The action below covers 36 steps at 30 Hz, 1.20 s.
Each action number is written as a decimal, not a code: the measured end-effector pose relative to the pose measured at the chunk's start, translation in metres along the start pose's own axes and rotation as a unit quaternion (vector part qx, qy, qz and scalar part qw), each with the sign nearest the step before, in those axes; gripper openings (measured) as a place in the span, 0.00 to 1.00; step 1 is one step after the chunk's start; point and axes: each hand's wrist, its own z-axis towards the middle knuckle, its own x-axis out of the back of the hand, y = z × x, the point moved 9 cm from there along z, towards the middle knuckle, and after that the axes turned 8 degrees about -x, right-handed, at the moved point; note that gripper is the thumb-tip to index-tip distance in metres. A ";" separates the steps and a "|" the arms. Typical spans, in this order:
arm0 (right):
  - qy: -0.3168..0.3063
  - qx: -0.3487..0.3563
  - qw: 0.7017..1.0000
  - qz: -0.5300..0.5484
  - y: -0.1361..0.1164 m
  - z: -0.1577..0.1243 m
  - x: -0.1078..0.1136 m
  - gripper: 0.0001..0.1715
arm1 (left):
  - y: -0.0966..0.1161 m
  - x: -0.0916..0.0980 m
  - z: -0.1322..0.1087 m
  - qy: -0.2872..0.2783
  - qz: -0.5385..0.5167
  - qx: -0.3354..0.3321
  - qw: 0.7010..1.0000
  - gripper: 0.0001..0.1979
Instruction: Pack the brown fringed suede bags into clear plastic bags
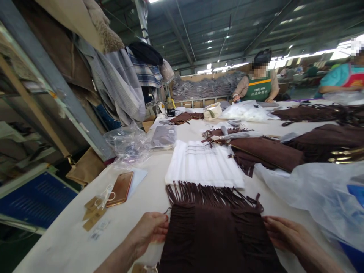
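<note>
A dark brown fringed bag (213,239) lies flat in front of me, strips of fringe down both sides and a loose fringe spread along its far edge. My left hand (153,229) has its fingers curled closed at the bag's left edge, near a thin dark cord. On the opposite edge, my right hand (280,231) grips the side, its fingertips partly hidden by the fringe. Just beyond the bag is a folded white cloth (204,163) with thin grey stripes; the far fringe reaches its near edge.
To the left lie a phone (121,188), brown paper tags (92,216) and clear plastic bags (129,146). More brown fringed bags (264,149) and plastic sheeting (318,193) cover the right. A person in a green apron (257,89) works across the table; another person (337,77) is farther right.
</note>
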 end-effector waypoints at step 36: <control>-0.495 -0.166 0.843 0.128 -0.014 0.046 -0.092 0.39 | 0.030 -0.170 0.083 -0.536 -0.093 0.232 0.806 0.33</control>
